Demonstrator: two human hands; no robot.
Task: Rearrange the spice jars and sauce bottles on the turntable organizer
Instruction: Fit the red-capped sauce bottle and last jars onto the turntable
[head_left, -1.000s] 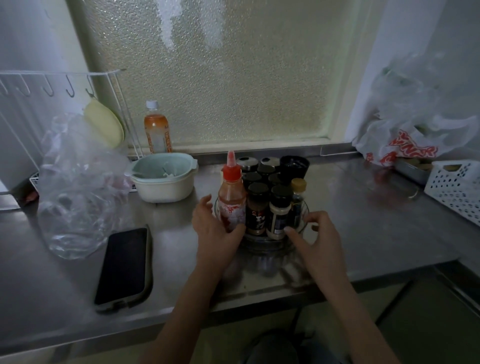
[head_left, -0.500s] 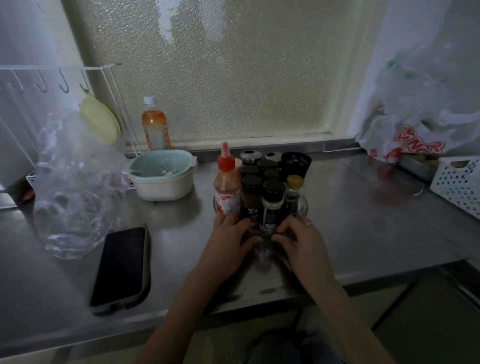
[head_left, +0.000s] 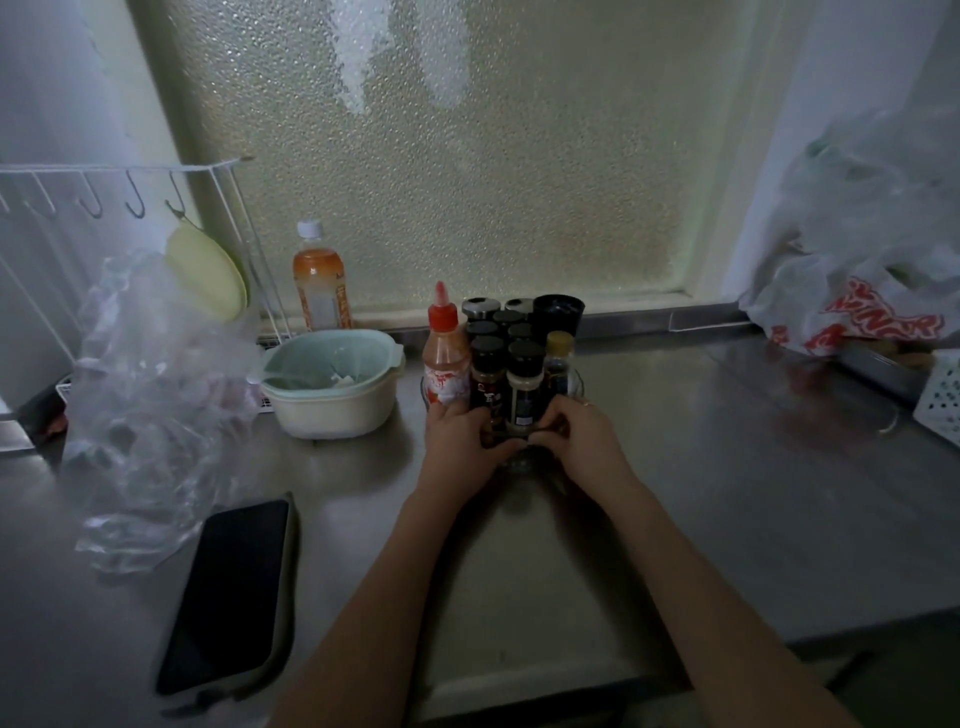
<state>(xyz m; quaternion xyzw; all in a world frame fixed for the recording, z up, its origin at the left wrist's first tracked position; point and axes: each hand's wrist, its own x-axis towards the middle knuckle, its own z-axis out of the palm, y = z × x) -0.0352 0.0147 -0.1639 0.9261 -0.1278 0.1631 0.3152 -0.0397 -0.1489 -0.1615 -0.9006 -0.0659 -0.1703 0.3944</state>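
Hands (head_left: 462, 441) (head_left: 582, 441) have closed in, gripping the turntable's (head_left: 576, 387) front edge.

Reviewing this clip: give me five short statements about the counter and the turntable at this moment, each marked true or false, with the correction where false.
1. Both hands rest at the near edge of the turntable. True: the left hand and right hand meet at the turntable front.
2. The red-capped sauce bottle stands at the turntable's right side. False: it stands at the left.
3. A phone lies screen-up on the counter, left of the arms. True.
4. The pale green bowl sits on the turntable. False: it sits on the counter, left of it.
5. The orange drink bottle lies on its side. False: it stands upright by the window.
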